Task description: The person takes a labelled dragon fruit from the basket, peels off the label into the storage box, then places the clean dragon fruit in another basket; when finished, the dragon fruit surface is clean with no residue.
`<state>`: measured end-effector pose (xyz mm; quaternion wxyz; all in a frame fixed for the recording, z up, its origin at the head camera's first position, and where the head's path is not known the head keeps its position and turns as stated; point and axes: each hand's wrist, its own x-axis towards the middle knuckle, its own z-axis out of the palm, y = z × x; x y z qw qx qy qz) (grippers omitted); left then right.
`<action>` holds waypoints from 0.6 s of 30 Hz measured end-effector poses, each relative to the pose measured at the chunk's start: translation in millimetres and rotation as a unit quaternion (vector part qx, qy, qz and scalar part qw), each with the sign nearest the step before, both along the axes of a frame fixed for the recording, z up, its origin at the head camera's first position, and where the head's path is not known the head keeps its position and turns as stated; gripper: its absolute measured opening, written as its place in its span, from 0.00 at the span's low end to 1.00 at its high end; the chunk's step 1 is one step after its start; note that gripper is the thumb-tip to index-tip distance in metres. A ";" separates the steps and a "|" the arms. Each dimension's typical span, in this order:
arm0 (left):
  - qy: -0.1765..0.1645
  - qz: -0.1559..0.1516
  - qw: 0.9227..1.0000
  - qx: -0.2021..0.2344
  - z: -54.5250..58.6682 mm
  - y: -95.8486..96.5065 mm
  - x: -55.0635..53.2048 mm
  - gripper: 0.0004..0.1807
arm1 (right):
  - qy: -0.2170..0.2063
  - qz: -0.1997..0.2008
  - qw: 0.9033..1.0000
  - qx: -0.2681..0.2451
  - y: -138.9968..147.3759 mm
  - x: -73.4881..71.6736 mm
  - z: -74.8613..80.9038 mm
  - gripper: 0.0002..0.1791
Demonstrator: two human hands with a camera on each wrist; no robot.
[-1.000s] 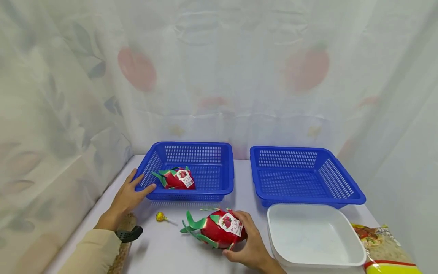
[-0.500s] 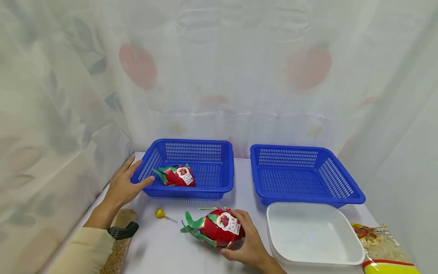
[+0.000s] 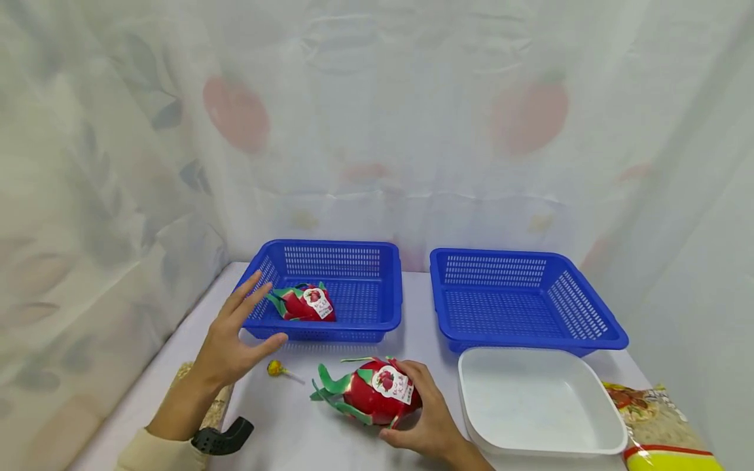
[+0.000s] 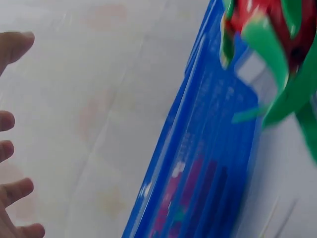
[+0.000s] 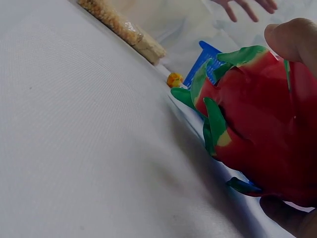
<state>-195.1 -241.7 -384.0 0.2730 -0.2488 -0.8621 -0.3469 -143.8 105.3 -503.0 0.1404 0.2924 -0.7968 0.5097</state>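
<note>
My right hand (image 3: 429, 418) grips a red dragon fruit (image 3: 368, 396) with green leaf tips and a white label, thumb on one side and fingers on the other. In the right wrist view this dragon fruit (image 5: 267, 119) is close over the white table. My left hand (image 3: 232, 350) has its fingers spread, with nothing between them, in front of the near left corner of the left blue basket (image 3: 353, 330). A second labelled dragon fruit (image 3: 303, 304) lies inside that basket. Close to the left thumb, a yellow lollipop (image 3: 275, 368) lies on the table.
Another blue basket (image 3: 527, 343) stands at the back right. Before it sits a white tray (image 3: 542, 402), with a food bag (image 3: 662, 425) beside it at the right edge. A bag of grains (image 3: 219, 405) lies partly under the left forearm. Curtains close off the back and left.
My left hand has come off the left basket's near left corner and moved right and toward me. My right hand and its dragon fruit have hardly moved.
</note>
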 end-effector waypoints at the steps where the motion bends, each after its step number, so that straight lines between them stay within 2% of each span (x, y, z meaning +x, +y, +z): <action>1: 0.002 -0.016 1.000 0.002 -0.7 4.0 2.7 0.49 | -0.002 -0.001 1.000 0.002 0.4 -0.8 -2.1 0.53; 5: 0.002 -0.073 0.997 0.005 -3.6 17.5 12.2 0.50 | -0.011 -0.001 1.000 -0.002 1.1 -2.0 -5.8 0.53; 9: 0.009 -0.112 0.994 0.013 -9.2 26.9 19.5 0.50 | -0.017 -0.001 1.000 -0.006 0.7 -1.5 -5.5 0.54; 12: 0.002 -0.134 0.991 0.013 -17.6 35.6 24.5 0.50 | -0.028 -0.004 1.000 -0.008 0.7 -0.4 -4.5 0.54; 15: -0.032 -0.145 0.989 -0.010 -29.7 48.9 29.3 0.53 | -0.033 -0.007 0.999 -0.008 1.3 0.0 -3.7 0.53; 18: -0.084 -0.148 0.984 -0.043 -42.5 65.6 32.9 0.57 | -0.022 -0.002 1.000 -0.004 2.5 -0.9 -3.2 0.53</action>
